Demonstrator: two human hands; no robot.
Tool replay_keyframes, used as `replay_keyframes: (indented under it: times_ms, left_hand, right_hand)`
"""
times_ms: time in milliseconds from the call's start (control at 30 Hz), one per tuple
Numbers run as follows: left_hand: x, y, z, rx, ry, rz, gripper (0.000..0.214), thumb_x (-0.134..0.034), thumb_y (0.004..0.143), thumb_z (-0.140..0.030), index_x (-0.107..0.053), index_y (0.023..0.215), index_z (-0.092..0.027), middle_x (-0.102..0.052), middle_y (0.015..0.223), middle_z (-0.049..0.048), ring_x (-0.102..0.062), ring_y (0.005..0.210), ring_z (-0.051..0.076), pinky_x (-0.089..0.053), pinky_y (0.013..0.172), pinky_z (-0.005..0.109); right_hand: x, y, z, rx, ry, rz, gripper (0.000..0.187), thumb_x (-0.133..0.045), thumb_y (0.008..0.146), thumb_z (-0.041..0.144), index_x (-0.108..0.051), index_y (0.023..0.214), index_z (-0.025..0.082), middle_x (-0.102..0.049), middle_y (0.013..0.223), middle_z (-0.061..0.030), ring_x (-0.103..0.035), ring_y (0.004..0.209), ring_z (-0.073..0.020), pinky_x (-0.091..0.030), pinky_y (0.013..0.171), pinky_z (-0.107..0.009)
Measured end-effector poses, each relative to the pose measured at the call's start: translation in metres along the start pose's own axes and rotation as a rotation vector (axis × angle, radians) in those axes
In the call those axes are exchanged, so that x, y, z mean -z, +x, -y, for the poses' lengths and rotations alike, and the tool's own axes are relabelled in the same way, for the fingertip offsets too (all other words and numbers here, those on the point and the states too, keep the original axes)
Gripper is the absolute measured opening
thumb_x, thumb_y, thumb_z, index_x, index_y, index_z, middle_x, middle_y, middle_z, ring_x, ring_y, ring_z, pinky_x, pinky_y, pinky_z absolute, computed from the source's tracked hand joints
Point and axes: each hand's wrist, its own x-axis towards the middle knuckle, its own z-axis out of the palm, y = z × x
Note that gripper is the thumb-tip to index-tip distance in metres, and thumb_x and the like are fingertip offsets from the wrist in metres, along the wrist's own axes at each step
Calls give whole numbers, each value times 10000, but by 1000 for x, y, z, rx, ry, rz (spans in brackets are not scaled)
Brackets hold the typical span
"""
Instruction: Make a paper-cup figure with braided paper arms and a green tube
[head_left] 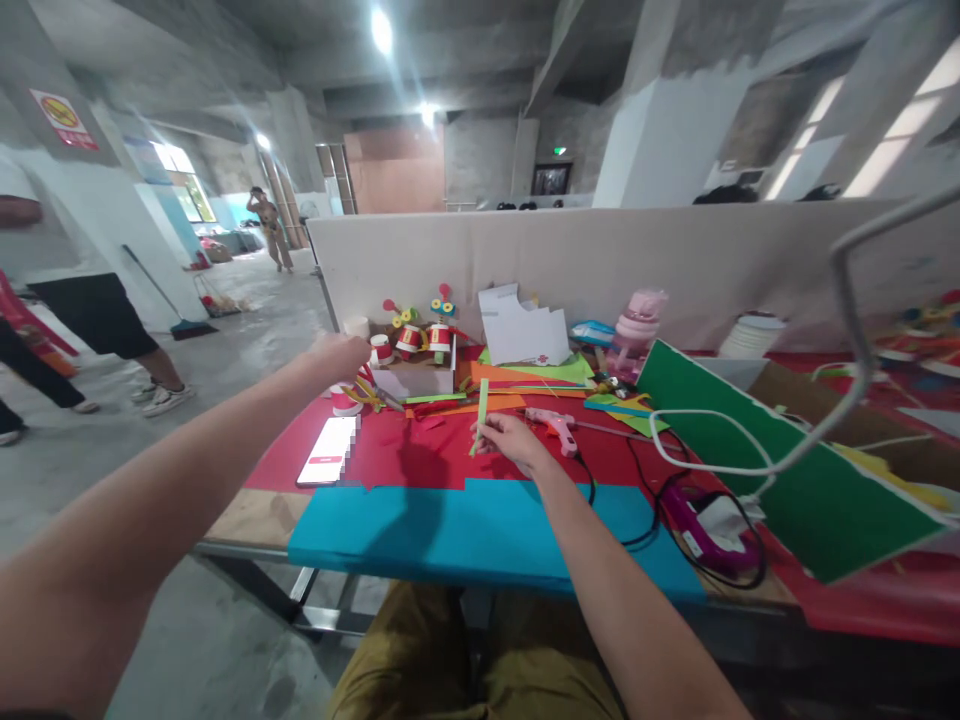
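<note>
My right hand [504,440] pinches a narrow light-green paper strip [483,408], held upright over the red table covering. My left hand [341,358] reaches out to the far left of the table, beside a red-and-white paper cup [382,348]. Its fingers are mostly hidden from me, so I cannot see whether they grip anything. Just below that hand lie yellow-handled pliers [367,393] and another red-and-white cup [346,400]. A pink glue gun [555,430] rests to the right of my right hand.
Cup figures with round eyes [440,335] stand in a white box [416,380]. A lit phone [328,450] lies at left. Coloured paper [525,375] is spread at the back. A green board [750,450], black cable and purple power strip [709,535] occupy the right; a white cable [855,300] hangs in front.
</note>
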Motion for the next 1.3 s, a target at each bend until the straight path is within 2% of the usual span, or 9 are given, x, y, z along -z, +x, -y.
replay_keyframes:
  times_ms: [100,233,367,467,600,733,1000,1133,1300]
  left_hand:
    - [29,-23,19,56,102,24,104,-679,574,-96,-669,663,-149,-655,741,121,-630,863,320,-457,746,362]
    - [43,-56,41,67,-122,-59,122,-663,650,-251,-692,699,-143,-637,647,76,-592,699,238,-432,646,313]
    - [7,-71,15,117,-971,-166,410,-654,684,-409,-653,975,-120,-654,720,45,-517,549,117,-372,485,208]
    - [-35,-57,-40,-65,-1212,-153,434,-704,669,-427,-596,974,-140,-627,641,11,-562,538,132,-396,482,209]
    - [-70,-19,-115,-168,-1071,-185,279,-582,797,-428,-540,886,-168,-600,574,-9,-578,517,152,-410,509,234]
    - [-89,11,-156,-161,-722,-245,178,-521,830,-344,-492,916,-191,-630,697,23,-614,633,195,-372,556,256]
    - [-124,8,-162,-213,-631,-182,345,-455,851,-233,-428,1195,-225,-688,909,72,-665,837,246,-410,648,272]
    - [-124,4,-163,-261,-588,-113,367,-438,882,-267,-430,1248,-236,-655,1106,122,-652,964,259,-437,713,282]
    - [-117,-6,-175,-272,-544,-50,384,-386,927,-365,-392,1289,-237,-662,1052,128,-659,945,263,-442,692,278]
  right_hand:
    - [-4,13,-7,38,167,-86,100,-687,770,221,-637,725,147,-645,586,8,-632,529,-94,-558,599,-213]
    - [-6,33,-11,97,312,-209,116,-688,778,269,-657,816,164,-678,642,-1,-636,540,-92,-546,553,-194]
    - [-3,53,-18,135,358,-235,239,-713,751,358,-636,898,185,-706,701,-11,-651,554,-113,-538,527,-212]
    - [6,63,-27,224,400,-302,312,-770,668,389,-616,844,182,-709,709,-8,-645,578,-108,-550,591,-228]
    - [26,66,-31,265,397,-402,368,-799,580,422,-589,749,171,-666,647,15,-622,568,-104,-535,575,-221]
    - [41,64,-23,330,351,-560,365,-750,636,448,-573,820,187,-665,649,19,-622,567,-107,-497,510,-191]
    - [52,60,-15,344,447,-594,388,-775,613,314,-503,875,221,-675,715,33,-658,651,-133,-566,604,-260]
    - [54,57,-13,304,531,-613,368,-796,588,306,-512,799,208,-660,698,36,-644,637,-128,-574,614,-273]
    - [52,53,-9,295,608,-586,362,-812,561,279,-526,772,211,-635,700,56,-637,656,-115,-571,638,-264]
